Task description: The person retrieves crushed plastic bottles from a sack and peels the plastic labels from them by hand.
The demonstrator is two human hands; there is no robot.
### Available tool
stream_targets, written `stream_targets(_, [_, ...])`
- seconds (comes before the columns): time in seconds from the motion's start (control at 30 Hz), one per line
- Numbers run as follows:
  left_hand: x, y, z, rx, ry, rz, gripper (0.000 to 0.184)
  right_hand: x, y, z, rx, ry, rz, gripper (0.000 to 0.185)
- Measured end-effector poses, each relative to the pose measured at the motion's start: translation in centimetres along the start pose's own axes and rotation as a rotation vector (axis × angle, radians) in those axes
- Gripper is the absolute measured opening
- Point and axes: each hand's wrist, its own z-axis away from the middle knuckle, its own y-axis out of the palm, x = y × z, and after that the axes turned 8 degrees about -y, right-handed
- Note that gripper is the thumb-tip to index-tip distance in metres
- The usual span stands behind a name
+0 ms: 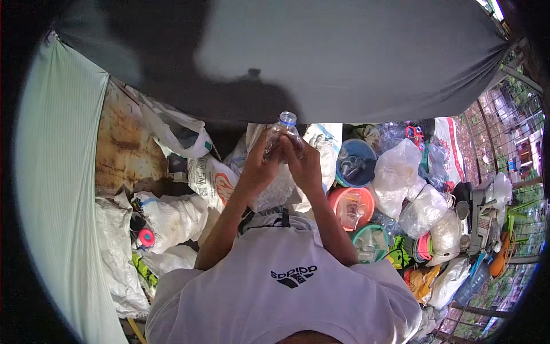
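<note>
Head view: your left hand (pixel 262 164) and right hand (pixel 305 164) flank a clear plastic bottle (pixel 285 133), fingers curled closed around its body, their tips partly hidden. Its long axis runs between your palms, the blue-ringed neck pointing away from you; both hands lie equally near. The blue tub (pixel 368 151) sits rightward.

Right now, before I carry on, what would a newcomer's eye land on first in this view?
Probably the clear plastic bottle with a blue ring at its neck, held upright near the middle by the left hand and right hand. Next come the blue tub, red tub and green tub, stacked down the picture to the right. The grey cloth spanning the top also stands out.
</note>
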Motion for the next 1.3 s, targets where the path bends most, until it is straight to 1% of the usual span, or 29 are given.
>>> stream_targets(0.07, [-0.8, -0.3, 0.1, 0.038, 0.004, -0.008, 0.042, -1.2, -0.7, -0.1, 0.089, 0.127, -0.213, 0.030])
stream_targets(0.1, [-2.2, -0.4, 0.3, 0.057, 0.008, -0.016, 0.043, -1.1, -1.0, -0.3, 0.132, 0.191, -0.321, 0.032])
stream_targets(0.2, [-2.9, -0.3, 0.2, 0.071, 0.022, 0.031, 0.047, 0.7, -1.8, -0.4, 0.111, 0.142, -0.468, 0.038])
stream_targets(0.23, [-2.9, -0.2, 0.1, 0.069, 0.028, 0.060, 0.048, -0.7, -1.4, -0.4, 0.056, 0.070, -0.442, 0.039])
stream_targets(0.33, [-4.1, -0.4, 0.1, 0.115, 0.026, -0.033, 0.049, -0.8, -1.9, -0.3, 0.042, 0.094, -0.390, 0.038])
stream_targets(0.37, [-4.6, -0.3, 0.2, 0.104, 0.026, -0.041, 0.049, -0.6, -1.7, -0.4, 0.009, 0.025, -0.372, 0.035])
stream_targets(0.47, [-5.4, 0.2, 0.3, 0.052, 0.034, -0.100, 0.048, -0.1, -1.7, -0.3, -0.036, -0.010, -0.213, 0.033])
stream_targets(0.5, [-5.3, 0.4, 0.4, 0.022, 0.040, -0.142, 0.047, -0.1, -1.6, -0.2, -0.063, -0.057, -0.168, 0.032])
stream_targets(0.57, [-4.9, 0.7, 0.3, -0.030, 0.103, -0.189, 0.045, -0.3, -1.4, 0.0, -0.117, -0.149, -0.077, 0.029])
stream_targets(0.63, [-4.3, 1.1, 0.2, -0.076, 0.219, -0.198, 0.043, -0.3, -1.6, -0.1, -0.162, -0.262, 0.041, 0.026])
stream_targets(0.67, [-4.3, 1.1, 0.1, -0.077, 0.230, -0.201, 0.043, -0.3, -1.7, -0.1, -0.182, -0.319, 0.101, 0.024])
stream_targets(0.77, [-4.3, 1.2, 0.1, -0.066, 0.245, -0.198, 0.042, 0.3, -2.1, 0.1, -0.175, -0.271, 0.076, 0.021])
stream_targets(0.83, [-4.4, 1.2, 0.1, -0.042, 0.236, -0.184, 0.041, -1.0, -2.3, 0.2, -0.151, -0.251, 0.067, 0.022])
stream_targets(0.93, [-4.9, 1.1, 0.1, -0.023, 0.166, -0.134, 0.041, -1.1, -2.3, 0.1, -0.132, -0.232, 0.016, 0.023])
stream_targets(1.03, [-5.2, 1.1, 0.1, -0.047, 0.174, -0.153, 0.040, -1.0, -1.9, -0.4, -0.169, -0.292, 0.008, 0.026])
stream_targets(1.07, [-5.2, 1.1, 0.1, -0.066, 0.203, -0.167, 0.039, -1.0, -1.7, -0.5, -0.188, -0.322, 0.016, 0.027])
stream_targets(1.1, [-5.1, 1.0, 0.0, -0.086, 0.233, -0.181, 0.038, -0.3, -1.8, -0.5, -0.191, -0.275, -0.009, 0.031])
stream_targets(1.2, [-5.6, 1.0, -0.1, -0.168, 0.331, -0.296, 0.034, 0.5, -2.1, -0.5, -0.192, -0.347, 0.105, 0.035])
stream_targets(1.23, [-5.9, 1.0, -0.1, -0.199, 0.365, -0.347, 0.033, 0.2, -2.0, -0.5, -0.189, -0.355, 0.088, 0.037])
stream_targets(1.3, [-6.3, 1.3, -0.1, -0.215, 0.387, -0.353, 0.031, -0.2, -1.9, -0.7, -0.185, -0.371, 0.055, 0.043])
